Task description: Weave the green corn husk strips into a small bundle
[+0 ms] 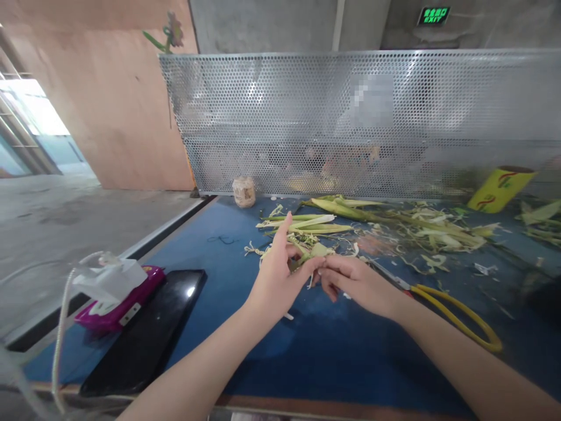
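My left hand (pixel 279 263) has its index finger raised and its thumb pinched inward on a small pale green leaf strip (pixel 322 249). Against that thumb, my right hand (pixel 353 280) brings its bent fingertips together on the lower end of the same strip. What lies between the fingertips is mostly hidden. Thin braided strands (pixel 254 250) show to the left of my fingers. Just beyond the hands are long green stalks or leaves (pixel 322 227). Scissors with yellow handles (pixel 464 313) lie partly behind my right forearm.
Shredded husk-like leaves (pixel 442 231) are spread at the right. A jar (pixel 243 192) and a leaning yellow roll (pixel 499 188) stand before a perforated metal screen (pixel 280 117). At the left edge lie a black phone (pixel 144 333) and a purple power strip (pixel 114 310) with cables.
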Motion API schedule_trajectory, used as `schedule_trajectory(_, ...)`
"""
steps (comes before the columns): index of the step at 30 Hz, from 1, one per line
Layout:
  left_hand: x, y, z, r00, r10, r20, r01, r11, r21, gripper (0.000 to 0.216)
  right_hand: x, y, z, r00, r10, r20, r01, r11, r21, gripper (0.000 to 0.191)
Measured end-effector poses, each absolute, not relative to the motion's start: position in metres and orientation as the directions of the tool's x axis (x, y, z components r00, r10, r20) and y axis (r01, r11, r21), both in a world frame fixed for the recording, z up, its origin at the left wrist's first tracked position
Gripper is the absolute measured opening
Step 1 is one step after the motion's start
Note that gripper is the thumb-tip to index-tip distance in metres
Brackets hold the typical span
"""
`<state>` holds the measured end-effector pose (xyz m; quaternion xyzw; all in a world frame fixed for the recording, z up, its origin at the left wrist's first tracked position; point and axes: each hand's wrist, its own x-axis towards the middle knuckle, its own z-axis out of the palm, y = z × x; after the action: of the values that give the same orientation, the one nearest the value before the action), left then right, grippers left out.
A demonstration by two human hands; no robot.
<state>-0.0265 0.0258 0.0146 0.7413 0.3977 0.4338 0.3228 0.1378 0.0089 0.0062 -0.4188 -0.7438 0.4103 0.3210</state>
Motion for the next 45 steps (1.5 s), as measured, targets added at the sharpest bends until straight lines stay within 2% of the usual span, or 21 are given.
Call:
schedule_trajectory(8, -0.03, 0.032, 0.015, 0.214, 0.891, 0.4, 0.237, -0.444, 0.864, 0.082, 0.149, 0.007, 0.02, -0.495, 0.867, 0.065, 0.411, 0.299, -0.861, 0.03)
schedule_trajectory(12, -0.032, 0.033, 0.016, 0.236, 0.897, 0.373, 0.251, -0.427, 0.869, 0.086, 0.15, 0.01, 0.019, -0.505, 0.862, 0.048, 0.387, 0.276, -0.88, 0.03)
schedule_trajectory(14, -0.034, 0.033, 0.016, 0.261, 0.905, 0.337, 0.227, -0.397, 0.889, 0.081, 0.149, 0.01, 0.018, -0.494, 0.868, 0.048, 0.379, 0.265, -0.887, 0.029)
schedule_trajectory(17, -0.034, 0.031, 0.017, 0.278, 0.906, 0.319, 0.188, -0.377, 0.907, 0.071, 0.144, 0.01, 0.014, -0.479, 0.876, 0.052, 0.285, 0.211, -0.935, 0.02)
schedule_trajectory(22, -0.027, 0.025, 0.016, 0.398, 0.872, 0.285, 0.135, -0.363, 0.922, 0.078, 0.133, 0.01, 0.002, -0.436, 0.89, 0.131, 0.043, 0.166, -0.985, 0.025)
schedule_trajectory(27, -0.022, 0.021, 0.013, 0.508, 0.812, 0.288, 0.085, -0.38, 0.921, 0.073, 0.126, 0.012, -0.003, -0.414, 0.907, 0.077, -0.099, 0.04, -0.994, 0.022)
schedule_trajectory(31, -0.024, 0.023, 0.011, 0.438, 0.845, 0.305, 0.172, -0.412, 0.895, 0.073, 0.125, 0.01, 0.0, -0.336, 0.939, 0.071, -0.067, 0.052, -0.996, 0.023)
schedule_trajectory(35, -0.025, 0.028, 0.011, 0.29, 0.89, 0.351, 0.122, -0.398, 0.909, 0.079, 0.124, 0.009, -0.001, -0.292, 0.952, 0.091, -0.04, 0.083, -0.996, 0.026)
schedule_trajectory(39, -0.023, 0.027, 0.012, 0.319, 0.877, 0.36, 0.099, -0.409, 0.907, 0.073, 0.122, 0.012, -0.004, -0.195, 0.978, 0.079, -0.113, 0.057, -0.992, 0.028)
schedule_trajectory(45, -0.023, 0.026, 0.015, 0.297, 0.887, 0.354, 0.072, -0.39, 0.918, 0.07, 0.124, 0.013, -0.004, -0.189, 0.981, 0.031, -0.004, 0.031, -1.0, 0.027)
